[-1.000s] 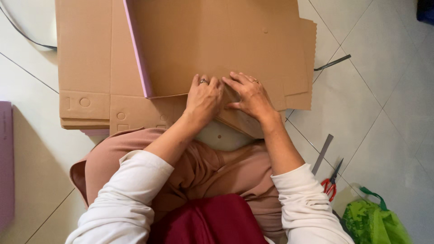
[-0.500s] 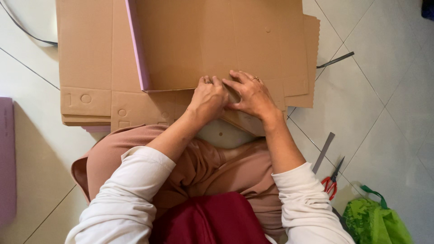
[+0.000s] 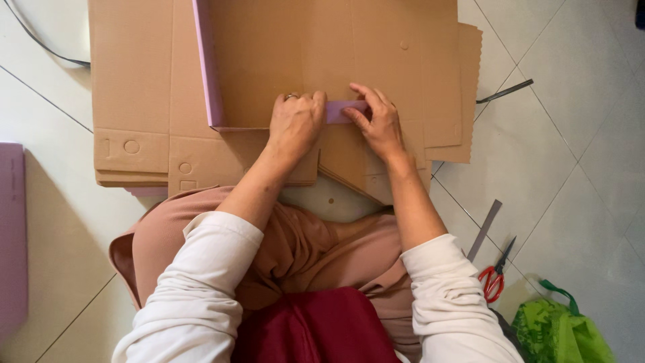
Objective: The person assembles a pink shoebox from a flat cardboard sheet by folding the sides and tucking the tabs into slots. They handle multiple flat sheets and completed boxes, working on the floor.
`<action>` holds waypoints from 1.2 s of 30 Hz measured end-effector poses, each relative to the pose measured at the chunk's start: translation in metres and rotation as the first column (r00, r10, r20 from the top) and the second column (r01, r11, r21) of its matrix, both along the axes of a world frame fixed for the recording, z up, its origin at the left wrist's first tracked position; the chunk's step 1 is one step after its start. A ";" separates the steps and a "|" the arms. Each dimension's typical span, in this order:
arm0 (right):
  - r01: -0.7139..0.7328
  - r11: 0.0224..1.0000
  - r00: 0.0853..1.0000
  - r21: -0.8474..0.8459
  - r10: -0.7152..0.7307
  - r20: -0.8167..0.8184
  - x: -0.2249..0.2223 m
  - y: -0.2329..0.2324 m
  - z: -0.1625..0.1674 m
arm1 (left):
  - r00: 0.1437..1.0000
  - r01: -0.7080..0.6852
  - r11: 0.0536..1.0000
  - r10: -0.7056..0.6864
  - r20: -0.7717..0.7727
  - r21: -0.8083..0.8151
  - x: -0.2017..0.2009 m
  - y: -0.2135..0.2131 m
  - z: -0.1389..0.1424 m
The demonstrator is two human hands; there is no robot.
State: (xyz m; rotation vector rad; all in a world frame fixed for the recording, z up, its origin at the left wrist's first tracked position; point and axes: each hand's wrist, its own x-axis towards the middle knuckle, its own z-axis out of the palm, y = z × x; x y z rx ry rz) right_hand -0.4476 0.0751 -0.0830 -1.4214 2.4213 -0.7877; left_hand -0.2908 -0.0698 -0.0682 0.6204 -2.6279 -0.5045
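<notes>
My left hand (image 3: 295, 124) lies knuckles-up on the near edge of the top cardboard sheet (image 3: 322, 60), fingers curled down over the purple strip (image 3: 346, 111) that runs along that edge in the middle of the frame, and my right hand (image 3: 383, 124) pinches the same strip just beside it, thumb under and fingertips on top — so both hands are closed on the strip, not spread wide. The strip shows only as a short purple band between my two hands; the rest of it along the bottom edge is hidden under my left palm, and a longer purple edge (image 3: 207, 64) runs up the sheet's left side. What worries me is the fold: if my hands press unevenly, I judge the strip could crease crooked or lift away from the board. The sheet itself sits on a loose cardboard stack (image 3: 134, 134) whose near edge overhangs my lap (image 3: 222, 235), with nothing firm beneath, so a hard push could slide the top sheet or buckle it. The red scissors (image 3: 494, 279) and a grey ruler (image 3: 485, 230) lie on the tile floor (image 3: 571, 168) at lower right, near my right elbow — a careless sweep could knock them.
</notes>
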 end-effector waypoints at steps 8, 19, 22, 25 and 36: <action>0.239 0.956 0.969 0.167 -0.225 -0.098 -0.002 -0.010 -0.023 | 0.967 -0.191 0.972 0.162 0.196 0.137 -0.004 0.001 0.006; 0.071 0.971 0.992 0.228 -0.093 0.088 -0.010 0.004 0.000 | 0.994 -0.064 0.998 0.063 0.090 0.014 0.000 0.002 0.000; -0.102 0.809 0.994 0.578 0.057 0.096 -0.007 0.028 0.028 | 0.987 -0.065 0.994 0.052 0.150 0.084 -0.001 -0.001 0.004; -0.095 0.647 0.994 0.757 0.100 0.040 0.003 0.039 0.048 | 0.978 -0.076 0.986 0.044 0.205 0.150 -0.001 -0.007 0.007; -0.189 0.821 0.956 0.539 0.279 -0.091 -0.001 0.035 0.051 | 0.976 -0.121 0.990 0.104 0.191 0.076 0.002 -0.027 0.001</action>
